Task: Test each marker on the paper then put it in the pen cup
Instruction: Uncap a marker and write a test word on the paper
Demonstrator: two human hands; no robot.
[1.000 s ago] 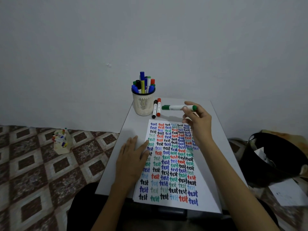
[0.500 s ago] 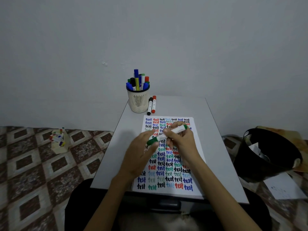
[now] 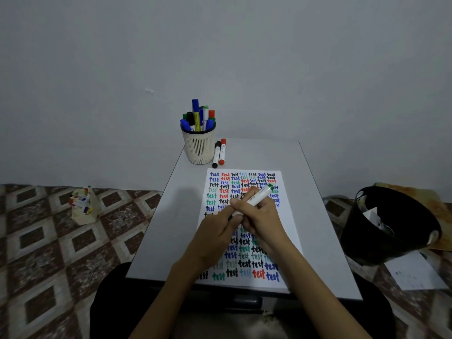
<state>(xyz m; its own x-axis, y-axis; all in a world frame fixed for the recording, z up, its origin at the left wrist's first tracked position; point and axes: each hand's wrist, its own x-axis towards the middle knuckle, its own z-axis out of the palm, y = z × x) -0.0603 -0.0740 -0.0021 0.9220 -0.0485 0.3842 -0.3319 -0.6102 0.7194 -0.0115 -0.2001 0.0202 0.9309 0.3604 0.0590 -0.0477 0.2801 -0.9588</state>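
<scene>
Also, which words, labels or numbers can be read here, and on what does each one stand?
"test": handwritten many times in rows on the paper, in black, blue, red and green.
Print on the green marker barrel: too small to read.
Print on the black marker and red marker beside the cup: too small to read.
Label on the yellow marker in the cup: blurred.

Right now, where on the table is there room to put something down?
Bare grey table left of the white paper and right of it. Crowded: the cream pen cup, black marker and red marker beside it, and left hand and right hand gripping the green marker over the paper.
</scene>
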